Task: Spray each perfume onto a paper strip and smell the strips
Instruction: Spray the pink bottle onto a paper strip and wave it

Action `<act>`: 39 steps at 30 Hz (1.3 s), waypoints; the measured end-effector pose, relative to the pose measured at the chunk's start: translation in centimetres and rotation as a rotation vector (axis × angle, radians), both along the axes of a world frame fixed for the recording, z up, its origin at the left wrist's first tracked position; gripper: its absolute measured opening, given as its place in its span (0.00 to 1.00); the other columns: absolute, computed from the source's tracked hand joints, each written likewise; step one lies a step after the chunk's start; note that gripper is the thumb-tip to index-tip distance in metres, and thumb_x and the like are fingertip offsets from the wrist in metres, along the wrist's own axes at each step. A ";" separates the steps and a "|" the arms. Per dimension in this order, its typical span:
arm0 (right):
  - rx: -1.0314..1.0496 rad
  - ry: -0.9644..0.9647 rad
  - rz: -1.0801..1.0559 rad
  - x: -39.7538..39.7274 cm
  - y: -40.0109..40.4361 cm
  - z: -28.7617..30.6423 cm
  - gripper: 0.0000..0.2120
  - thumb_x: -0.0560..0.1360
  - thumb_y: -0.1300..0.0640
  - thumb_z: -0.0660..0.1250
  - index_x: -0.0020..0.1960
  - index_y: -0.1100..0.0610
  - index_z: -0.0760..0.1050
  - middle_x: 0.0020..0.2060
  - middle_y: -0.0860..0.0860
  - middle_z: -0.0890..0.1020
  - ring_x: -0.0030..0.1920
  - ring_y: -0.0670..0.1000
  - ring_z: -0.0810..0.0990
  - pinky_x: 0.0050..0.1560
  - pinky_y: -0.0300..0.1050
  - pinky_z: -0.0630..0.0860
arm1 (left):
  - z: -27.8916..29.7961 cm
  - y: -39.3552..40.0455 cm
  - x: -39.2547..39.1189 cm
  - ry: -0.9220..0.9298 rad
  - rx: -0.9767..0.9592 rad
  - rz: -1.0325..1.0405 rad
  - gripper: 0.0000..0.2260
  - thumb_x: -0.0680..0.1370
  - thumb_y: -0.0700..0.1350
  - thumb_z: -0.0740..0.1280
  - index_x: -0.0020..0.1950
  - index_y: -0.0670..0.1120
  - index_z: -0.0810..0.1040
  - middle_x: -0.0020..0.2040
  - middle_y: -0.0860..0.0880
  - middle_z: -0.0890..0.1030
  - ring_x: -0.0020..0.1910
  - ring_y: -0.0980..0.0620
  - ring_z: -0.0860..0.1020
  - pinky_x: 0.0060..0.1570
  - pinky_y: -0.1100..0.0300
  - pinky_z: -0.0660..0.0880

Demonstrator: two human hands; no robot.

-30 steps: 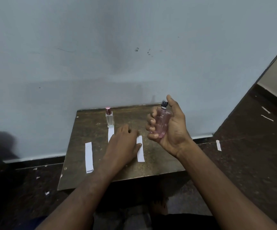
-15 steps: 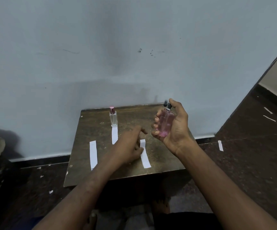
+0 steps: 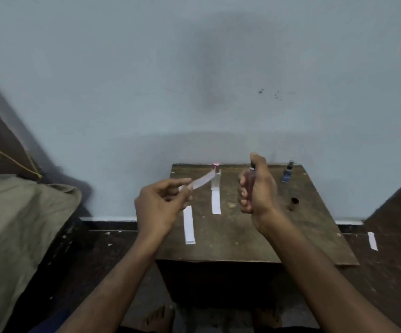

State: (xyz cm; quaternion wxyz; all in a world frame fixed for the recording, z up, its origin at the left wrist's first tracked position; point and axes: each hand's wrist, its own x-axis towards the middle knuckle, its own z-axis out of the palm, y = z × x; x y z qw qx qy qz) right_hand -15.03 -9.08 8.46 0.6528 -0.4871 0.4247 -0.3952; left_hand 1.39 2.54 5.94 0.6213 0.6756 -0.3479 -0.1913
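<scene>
Since the earlier frame the left hand (image 3: 159, 207) is lifting one paper strip (image 3: 200, 180) off the table (image 3: 315, 227); the camera is also swinging left.

Head view: the left grip is pinching the strip's near end between thumb and forefinger, its long axis pointing up and right toward the right hand (image 3: 258, 191). The right grip is wrapping shut around the pink perfume bottle (image 3: 251, 182), upright, forefinger resting on the nozzle. The strip's free end is hanging just left of the nozzle, apart from it. Two more strips (image 3: 189, 224) are lying flat on the table; a clear bottle (image 3: 216, 175) and a blue bottle (image 3: 287, 173) are standing at the back. Spray likely coming next.
</scene>
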 end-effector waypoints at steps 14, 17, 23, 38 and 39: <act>-0.329 0.114 -0.042 12.9 2.0 -1.4 0.32 0.73 0.28 0.56 0.30 0.56 0.70 0.24 0.52 0.69 0.26 0.52 0.66 0.33 0.47 0.65 | 1.2 5.1 7.6 0.203 -0.312 0.426 0.08 0.77 0.40 0.77 0.56 0.40 0.87 0.45 0.44 0.89 0.46 0.49 0.89 0.48 0.59 0.85; -0.259 0.077 -0.064 13.9 1.6 -1.5 0.32 0.72 0.28 0.56 0.30 0.57 0.69 0.24 0.53 0.67 0.26 0.52 0.64 0.33 0.48 0.64 | 0.8 5.0 7.4 0.245 -0.323 0.434 0.08 0.78 0.42 0.77 0.56 0.41 0.87 0.45 0.46 0.89 0.46 0.52 0.88 0.47 0.60 0.84; -0.308 0.066 -0.122 16.6 1.9 -1.7 0.33 0.71 0.29 0.55 0.28 0.59 0.66 0.24 0.52 0.68 0.28 0.53 0.67 0.35 0.53 0.67 | 0.3 5.2 7.7 0.268 -0.317 0.441 0.08 0.77 0.42 0.78 0.55 0.42 0.88 0.45 0.47 0.89 0.45 0.54 0.87 0.48 0.60 0.84; -0.373 0.134 -0.176 18.2 1.5 -2.7 0.35 0.73 0.34 0.56 0.33 0.68 0.64 0.27 0.56 0.66 0.29 0.54 0.65 0.36 0.63 0.73 | 0.0 5.8 8.3 0.246 -0.306 0.435 0.08 0.77 0.42 0.78 0.55 0.42 0.88 0.45 0.50 0.89 0.46 0.55 0.87 0.49 0.58 0.84; -0.379 0.125 -0.177 18.2 1.5 -2.6 0.33 0.72 0.36 0.57 0.32 0.68 0.64 0.27 0.56 0.65 0.29 0.53 0.64 0.34 0.63 0.71 | 0.0 5.7 8.3 0.242 -0.304 0.433 0.08 0.77 0.42 0.78 0.55 0.42 0.88 0.45 0.50 0.89 0.46 0.55 0.87 0.49 0.58 0.84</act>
